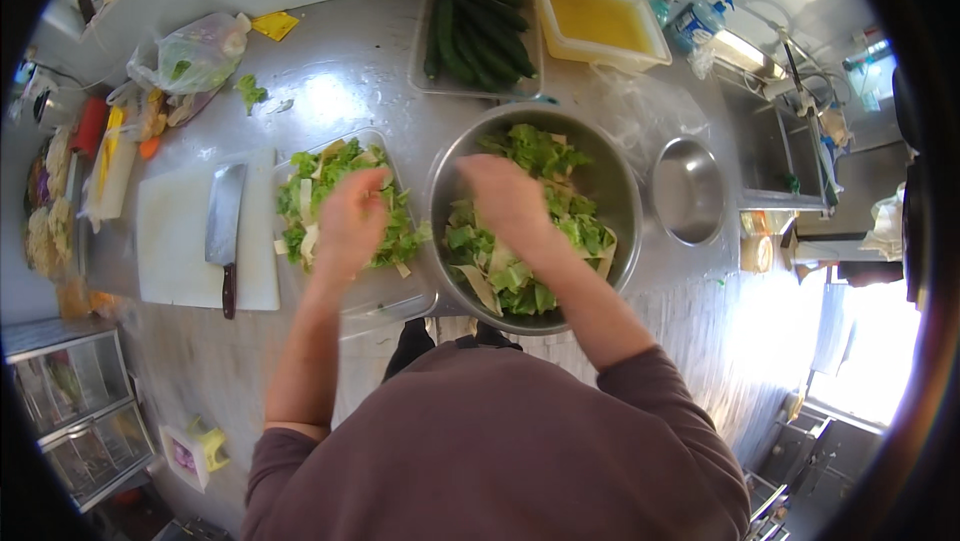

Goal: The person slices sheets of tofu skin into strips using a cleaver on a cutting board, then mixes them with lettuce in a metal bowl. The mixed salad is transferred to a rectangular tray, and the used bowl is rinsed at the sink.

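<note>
Cut lettuce (300,166) is heaped in a clear plastic tray (390,307) in front of me, left of a large steel bowl (634,196). My left hand (351,218) is over the tray's lettuce, blurred, its fingers curved and apart with nothing visible between them. More chopped lettuce (525,286), green with pale strips, lies in the bowl. Over the bowl's left side is my right hand (506,196), back upward; its fingertips are blurred, and whether it holds anything cannot be told. Some leaves rest between the tray and the bowl's rim.
A cleaver (223,211) lies on a white cutting board (176,241) at left. Behind stand a tray of cucumbers (480,35) and a tub of yellow liquid (600,20). A small steel bowl (688,192) and a sink (780,143) are at right. Plastic bags (199,53) sit back left.
</note>
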Tool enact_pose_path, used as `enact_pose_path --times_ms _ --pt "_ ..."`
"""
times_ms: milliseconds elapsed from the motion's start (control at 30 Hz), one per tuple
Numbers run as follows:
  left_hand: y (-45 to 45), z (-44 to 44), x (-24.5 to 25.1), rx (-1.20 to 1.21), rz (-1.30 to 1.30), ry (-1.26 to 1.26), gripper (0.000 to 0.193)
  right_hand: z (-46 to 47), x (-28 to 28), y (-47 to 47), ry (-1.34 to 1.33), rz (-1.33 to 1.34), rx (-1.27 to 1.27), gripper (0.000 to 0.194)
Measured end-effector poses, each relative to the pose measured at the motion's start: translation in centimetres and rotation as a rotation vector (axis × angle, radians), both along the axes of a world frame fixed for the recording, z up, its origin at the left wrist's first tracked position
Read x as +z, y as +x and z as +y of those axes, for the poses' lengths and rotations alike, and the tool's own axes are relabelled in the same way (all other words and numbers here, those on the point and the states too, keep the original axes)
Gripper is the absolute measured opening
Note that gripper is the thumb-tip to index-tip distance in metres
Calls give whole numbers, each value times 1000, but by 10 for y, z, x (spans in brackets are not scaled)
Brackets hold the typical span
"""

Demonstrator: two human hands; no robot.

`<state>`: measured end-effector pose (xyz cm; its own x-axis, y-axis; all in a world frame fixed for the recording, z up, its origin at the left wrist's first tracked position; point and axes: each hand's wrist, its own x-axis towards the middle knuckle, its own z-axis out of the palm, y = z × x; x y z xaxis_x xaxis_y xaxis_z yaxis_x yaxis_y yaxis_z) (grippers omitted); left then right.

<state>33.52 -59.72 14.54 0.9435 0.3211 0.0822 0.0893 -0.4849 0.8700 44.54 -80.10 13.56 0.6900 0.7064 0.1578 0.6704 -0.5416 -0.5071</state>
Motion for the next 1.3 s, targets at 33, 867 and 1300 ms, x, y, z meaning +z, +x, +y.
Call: enact_pose_path --times_ms 33,867,1300 --pt "7 -31 6 -77 142 -154 45 -30 -5 8 -8 52 -101 39" --pt "69 -158 -22 -176 216 -782 80 -125 4 0 838 1266 -499 46" --pt "10 -42 75 -16 -67 -381 70 -1 69 -26 861 872 -81 45"
